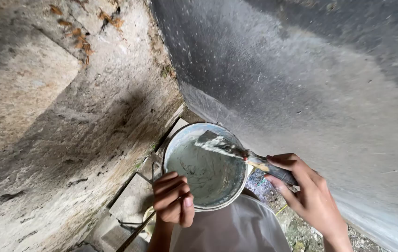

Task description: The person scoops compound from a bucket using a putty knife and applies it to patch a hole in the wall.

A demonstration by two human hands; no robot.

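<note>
Held low and near the middle of the view – a round metal bucket [204,170], its rim pale and its inside coated with thin grey-white paint pooled toward the bottom. Resting across the far right part of the rim, a flat paintbrush [236,153], bristles loaded with whitish paint and pointing left into the bucket, handle running right and nearer. Clenched around the near left edge of the bucket, the left hand [173,198], fingers curled tight into a fist; whether around the rim itself or the wire handle, cannot tell. Gripping the brush handle at the right, the right hand [308,193] – fingers folded over the top, thumb underneath, wrist leading off toward the near right corner. Just below the bucket, a white shirt [236,228], partly covered by the bucket's near rim. Rising to the left, a rough stone wall [59,121], mottled tan and grey, with a few dry brown leaves [80,39] clinging at the far top. Filling the right and far side, a smooth grey painted wall [311,79], speckled with fine white spatter. Down in the gap between the two walls, pale concrete slabs [133,196] on the left and a patch of gravelly ground [297,231] on the right.
</note>
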